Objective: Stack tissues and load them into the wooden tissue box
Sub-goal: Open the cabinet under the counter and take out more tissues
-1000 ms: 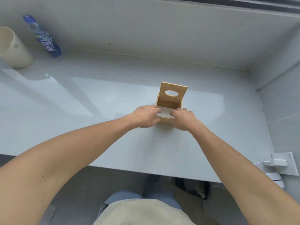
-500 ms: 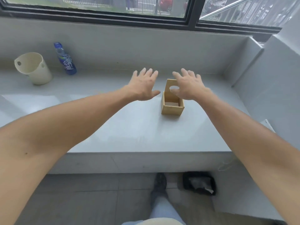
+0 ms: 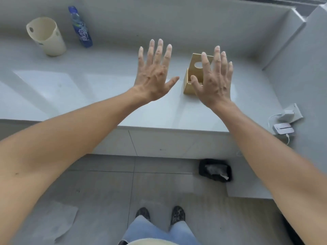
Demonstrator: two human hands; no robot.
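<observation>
The wooden tissue box [image 3: 188, 84] stands on the grey counter [image 3: 99, 96], its lid with an oval hole raised upright at the back. My left hand [image 3: 154, 73] is held up flat, fingers spread, to the left of the box and holding nothing. My right hand [image 3: 213, 80] is also spread flat and covers most of the box from view; it holds nothing. The inside of the box is hidden behind my right hand, so tissues cannot be made out.
A cream plastic bucket [image 3: 46, 37] and a blue water bottle [image 3: 80, 27] stand at the back left of the counter. A white charger and device [image 3: 284, 128] sit at the right edge. A dark bag [image 3: 215, 169] lies on the tiled floor below.
Both hands have left the box, lifted and spread open. The view has pulled back from the counter and tilted down, showing the floor and my feet.
</observation>
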